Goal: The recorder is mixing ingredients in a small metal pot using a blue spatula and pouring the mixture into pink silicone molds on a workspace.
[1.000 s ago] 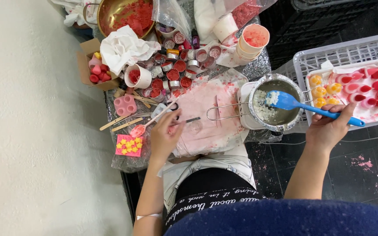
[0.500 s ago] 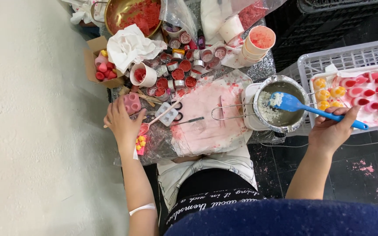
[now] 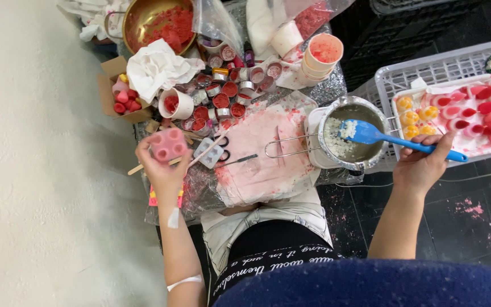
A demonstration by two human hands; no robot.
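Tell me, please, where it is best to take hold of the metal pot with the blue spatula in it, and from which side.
Probably by the wire handle of the metal pot. It sticks out sideways toward the pink-stained sheet, so come from that side. The right hand holding the blue spatula occupies the other side.

Both forearms are bare, no sleeves showing. A thin white band (image 3: 184, 281) circles the left forearm at the lower left of the frame. At the bottom edge, a dark blue garment (image 3: 370, 287) sits above a black one with pale script lettering and a light apron (image 3: 268, 222).
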